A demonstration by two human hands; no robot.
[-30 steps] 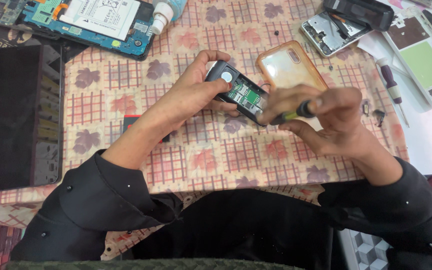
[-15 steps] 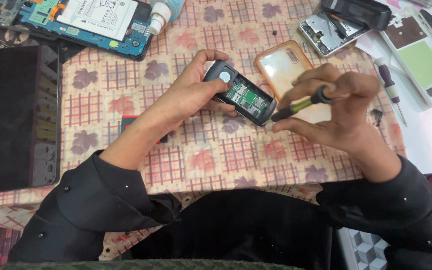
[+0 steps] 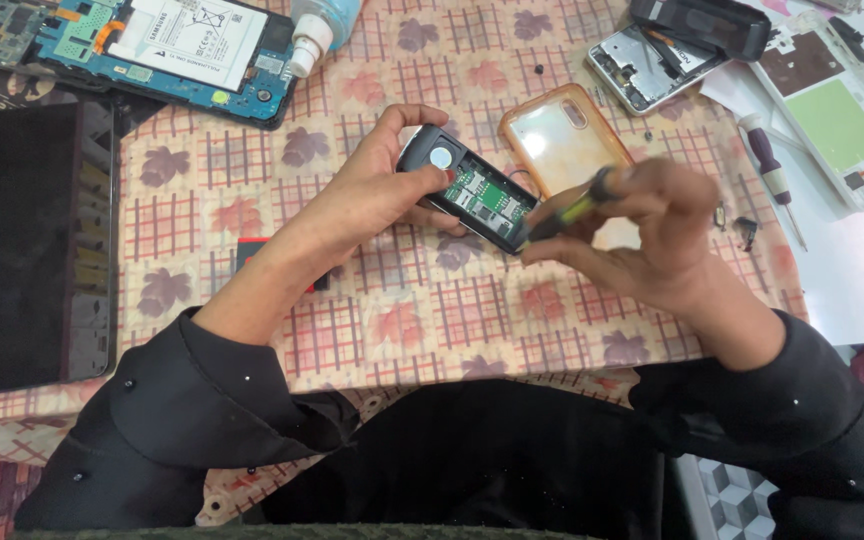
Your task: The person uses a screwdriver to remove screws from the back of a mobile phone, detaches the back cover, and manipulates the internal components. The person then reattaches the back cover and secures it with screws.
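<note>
The left hand wraps its fingers firmly round a small black phone with its back cover off, holding it tilted just above the patterned tablecloth; green circuit parts and a round silver disc show inside the open shell. The right hand pinches a screwdriver with a yellow-and-black handle, fingers closed tight on it, its tip touching the lower end of the phone. Just behind the two hands lies a clear orange-rimmed phone case, flat and empty. To the right, a dark-handled screwdriver rests beside a white frame bearing a green rectangular panel. Far left, a large dark slab lies flat. At the far edge, an opened blue device carries a white rectangular battery with a printed label, and a white-capped bottle lies just beside it. Another opened phone sits far right.
</note>
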